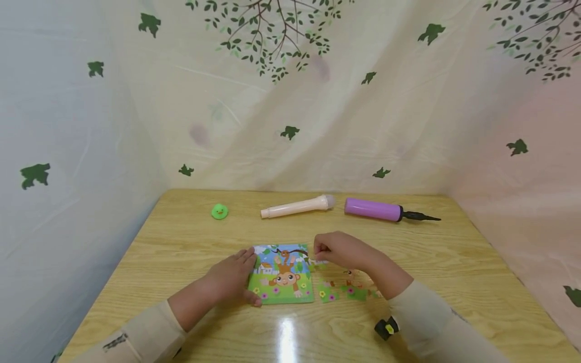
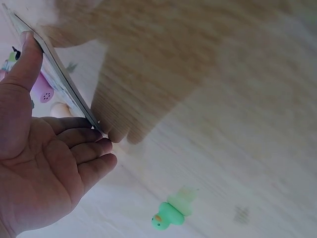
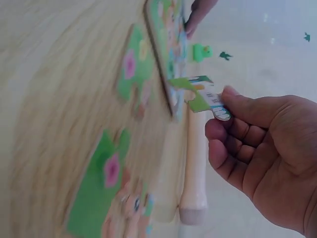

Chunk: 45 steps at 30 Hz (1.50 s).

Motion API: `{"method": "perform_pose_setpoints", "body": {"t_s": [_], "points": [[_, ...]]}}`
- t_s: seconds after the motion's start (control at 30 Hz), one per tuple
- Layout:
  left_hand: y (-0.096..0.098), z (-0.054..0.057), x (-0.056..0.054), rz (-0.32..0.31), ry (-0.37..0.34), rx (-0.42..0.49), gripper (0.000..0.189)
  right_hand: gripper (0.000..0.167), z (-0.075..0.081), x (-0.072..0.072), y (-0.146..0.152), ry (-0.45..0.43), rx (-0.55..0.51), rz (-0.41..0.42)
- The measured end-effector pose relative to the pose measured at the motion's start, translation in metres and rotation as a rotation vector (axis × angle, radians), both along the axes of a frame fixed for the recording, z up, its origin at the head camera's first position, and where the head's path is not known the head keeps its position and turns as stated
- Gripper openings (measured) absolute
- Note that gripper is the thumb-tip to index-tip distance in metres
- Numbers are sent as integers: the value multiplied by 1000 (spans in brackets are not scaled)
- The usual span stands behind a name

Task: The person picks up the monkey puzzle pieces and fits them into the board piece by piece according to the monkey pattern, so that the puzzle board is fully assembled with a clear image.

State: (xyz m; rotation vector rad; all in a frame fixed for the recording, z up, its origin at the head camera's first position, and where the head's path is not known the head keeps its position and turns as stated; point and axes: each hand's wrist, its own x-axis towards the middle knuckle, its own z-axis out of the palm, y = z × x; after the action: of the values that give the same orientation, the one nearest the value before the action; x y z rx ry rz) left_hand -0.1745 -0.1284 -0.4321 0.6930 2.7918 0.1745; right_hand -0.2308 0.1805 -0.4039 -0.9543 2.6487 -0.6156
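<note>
A small bright-green toy duck [image 1: 220,212] sits out beyond the left hand [image 1: 231,277]! That hand, fingers extended, touches the left edge of the square monkey-picture puzzle [image 1: 281,292], flat between the 2 hands. Beyond them, a pale pink microphone-shaped tube [image 1: 297,206]! The right hand [image 1: 340,249] pinches a green-and-white interlocking puzzle piece [image 3: 205,96]; loose printed green pieces [image 1: 356,293] lie on its near side, a purple cylindrical pump [image 1: 372,209] beyond it!
</note>
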Motion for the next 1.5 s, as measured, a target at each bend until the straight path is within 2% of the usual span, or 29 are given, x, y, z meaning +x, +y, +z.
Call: {"method": "perform_pose_setpoints", "body": {"t_s": [0.17,0.27,0.4,0.5,0.77,1.0,1.23,1.5], "points": [[0,0,0,10,-18,3,115,9,9,-1,-21,-53,-36,7],[0,1,0,12,-16,-1,115,9,8,-1,-39,-94,-56,20],[0,2,0,3,4,-14,115,8,-5,-1,-67,-153,-77,54],[0,2,0,1,6,-14,114,8,-17,-2,-86,-176,-69,32],[0,2,2,-2,9,-16,113,11,-30,-3,-113,-47,66,-57],[0,3,6,-12,42,-36,110,16,-35,-2,-121,-18,107,-90],[1,4,10,-58,103,-82,104,14,-36,-3,-123,-15,113,-97],[2,6,10,-84,98,-135,100,18,-37,-4,-126,-16,133,-102]]}}
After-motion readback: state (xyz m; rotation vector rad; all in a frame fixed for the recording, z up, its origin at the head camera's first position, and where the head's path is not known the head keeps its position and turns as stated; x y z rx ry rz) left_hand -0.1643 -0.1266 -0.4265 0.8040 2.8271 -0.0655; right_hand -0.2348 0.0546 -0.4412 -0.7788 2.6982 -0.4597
